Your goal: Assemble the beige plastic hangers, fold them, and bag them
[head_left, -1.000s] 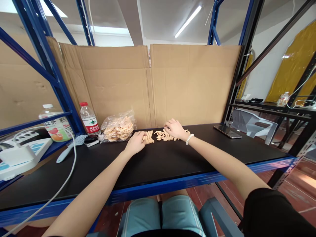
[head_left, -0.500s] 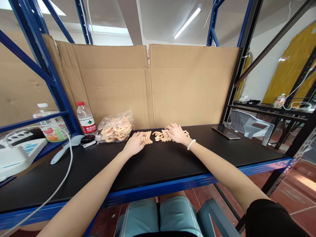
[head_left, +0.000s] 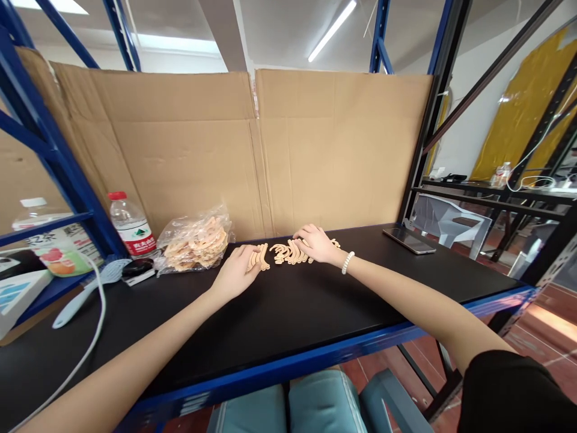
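Small curved, light wood-coloured pieces lie in two groups on the black tabletop (head_left: 288, 313). My left hand (head_left: 235, 269) is at the left end of the neat left row of curved pieces (head_left: 263, 257), its thumb at the near side and its fingers at the far side. Over the looser right group of curved pieces (head_left: 283, 254) rests my right hand (head_left: 316, 245), palm down with fingers outstretched and spread; a white bead bracelet is on that wrist. Part of each group is hidden under the hands.
Behind the left hand lie a clear bag of flat, pale pieces (head_left: 195, 245) and a red-capped bottle (head_left: 133, 227). Farther left are a brush (head_left: 88, 291) and a white cable (head_left: 100, 313). A phone (head_left: 409, 240) lies at right. Cardboard (head_left: 333, 150) walls the back.
The view has shifted, so the bag, bottles and brush appear farther left. Both hands stay at their groups of pieces, with little visible movement against them.
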Tool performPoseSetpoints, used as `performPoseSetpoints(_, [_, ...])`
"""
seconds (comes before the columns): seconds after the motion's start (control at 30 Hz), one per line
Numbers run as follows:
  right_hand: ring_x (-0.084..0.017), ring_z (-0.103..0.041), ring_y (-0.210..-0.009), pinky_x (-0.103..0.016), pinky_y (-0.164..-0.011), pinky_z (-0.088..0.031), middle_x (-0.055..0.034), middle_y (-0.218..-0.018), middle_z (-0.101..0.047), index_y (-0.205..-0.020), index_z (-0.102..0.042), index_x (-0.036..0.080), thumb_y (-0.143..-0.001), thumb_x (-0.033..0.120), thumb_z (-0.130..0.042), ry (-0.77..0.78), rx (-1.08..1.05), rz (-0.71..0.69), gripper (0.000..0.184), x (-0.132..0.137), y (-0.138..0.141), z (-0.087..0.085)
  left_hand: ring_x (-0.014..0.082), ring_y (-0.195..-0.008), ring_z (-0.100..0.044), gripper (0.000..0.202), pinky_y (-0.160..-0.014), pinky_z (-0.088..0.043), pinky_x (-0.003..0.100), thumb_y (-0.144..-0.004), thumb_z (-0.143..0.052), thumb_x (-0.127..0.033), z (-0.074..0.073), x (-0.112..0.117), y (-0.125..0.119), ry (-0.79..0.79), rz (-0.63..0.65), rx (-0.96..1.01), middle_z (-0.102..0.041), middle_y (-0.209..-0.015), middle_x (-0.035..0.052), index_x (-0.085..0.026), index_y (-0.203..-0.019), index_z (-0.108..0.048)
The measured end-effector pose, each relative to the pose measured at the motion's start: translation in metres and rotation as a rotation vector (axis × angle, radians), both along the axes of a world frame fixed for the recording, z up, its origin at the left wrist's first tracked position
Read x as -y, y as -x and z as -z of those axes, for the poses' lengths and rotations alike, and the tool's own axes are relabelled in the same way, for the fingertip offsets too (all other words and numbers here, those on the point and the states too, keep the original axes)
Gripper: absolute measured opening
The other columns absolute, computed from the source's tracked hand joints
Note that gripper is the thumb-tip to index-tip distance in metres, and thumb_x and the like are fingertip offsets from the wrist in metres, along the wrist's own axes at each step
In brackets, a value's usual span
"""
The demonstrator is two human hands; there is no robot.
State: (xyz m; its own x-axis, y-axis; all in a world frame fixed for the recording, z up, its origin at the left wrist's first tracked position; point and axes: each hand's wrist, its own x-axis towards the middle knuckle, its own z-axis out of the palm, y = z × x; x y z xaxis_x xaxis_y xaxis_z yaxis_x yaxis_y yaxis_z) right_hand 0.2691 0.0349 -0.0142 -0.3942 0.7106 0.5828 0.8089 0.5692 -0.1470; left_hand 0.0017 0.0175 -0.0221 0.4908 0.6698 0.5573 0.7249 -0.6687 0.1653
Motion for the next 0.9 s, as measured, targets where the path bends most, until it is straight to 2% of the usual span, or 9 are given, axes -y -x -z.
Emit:
performPoseSetpoints(0.07, [-0.021,-0.052,-0.102,-0.039,-0.092,-0.038,-0.0076,-0.106,-0.063,-0.102,-0.063,0.019,-0.098,0.037,-0.038,0.007,-0.004,-0.024,0.031,0.001,-0.005,0.004,0.0293,-0.108,-0.053,0.027,-0.096,-0.045,0.048,-0.09,-0.042,-0.032,0.001,0.005,0.001,0.004,0.024,-0.054,-0.058,-0.113,0.0104,-0.019,-0.112,-0.051])
performPoseSetpoints(0.17, [-0.022,-0.051,-0.108,-0.041,-0.095,-0.038,-0.0091,-0.113,-0.061,-0.112,-0.059,0.019,-0.098,0.036,-0.039,-0.014,-0.016,-0.06,0.03,0.002,-0.014,0.015,0.03,-0.119,-0.05,0.033,-0.1,-0.043,0.048,-0.091,-0.043,-0.036,0.006,0.012,0.004,0.019,0.034,-0.103,-0.054,-0.125,0.0118,-0.019,-0.119,-0.049])
performPoseSetpoints(0.33, [-0.026,-0.046,-0.118,-0.045,-0.1,-0.036,-0.013,-0.126,-0.053,-0.122,-0.054,0.018,-0.093,0.034,-0.047,-0.058,-0.043,-0.069,0.034,-0.001,-0.023,0.031,0.0297,-0.128,-0.046,0.042,-0.105,-0.041,0.047,-0.093,-0.044,-0.041,0.019,0.007,0.008,0.022,0.015,-0.132,-0.048,-0.137,0.0112,-0.022,-0.13,-0.044])
performPoseSetpoints(0.43, [-0.028,-0.042,-0.123,-0.048,-0.103,-0.033,-0.0145,-0.131,-0.049,-0.121,-0.054,0.019,-0.091,0.035,-0.048,-0.075,-0.045,-0.073,0.035,-0.003,-0.023,0.032,0.0299,-0.128,-0.047,0.043,-0.104,-0.042,0.046,-0.092,-0.046,-0.042,0.024,0.002,0.009,0.015,-0.001,-0.127,-0.049,-0.138,0.0098,-0.024,-0.132,-0.043])
performPoseSetpoints(0.6, [-0.027,-0.038,-0.128,-0.047,-0.108,-0.028,-0.0125,-0.128,-0.051,-0.118,-0.055,0.019,-0.091,0.035,-0.048,-0.069,-0.061,-0.067,0.032,0.0,-0.02,0.031,0.0301,-0.127,-0.048,0.046,-0.103,-0.044,0.045,-0.09,-0.048,-0.043,0.03,-0.002,0.011,-0.014,-0.002,-0.102,-0.048,-0.139,0.0075,-0.027,-0.133,-0.043])
performPoseSetpoints(0.9, [-0.029,-0.031,-0.136,-0.052,-0.113,-0.02,-0.0117,-0.131,-0.052,-0.116,-0.057,0.024,-0.091,0.039,-0.048,-0.058,0.023,-0.041,0.031,0.004,-0.021,0.032,0.0322,-0.123,-0.052,0.046,-0.1,-0.047,0.051,-0.088,-0.048,-0.043,0.03,-0.003,0.011,-0.002,0.017,-0.056,-0.052,-0.135,0.0068,-0.033,-0.133,-0.042])
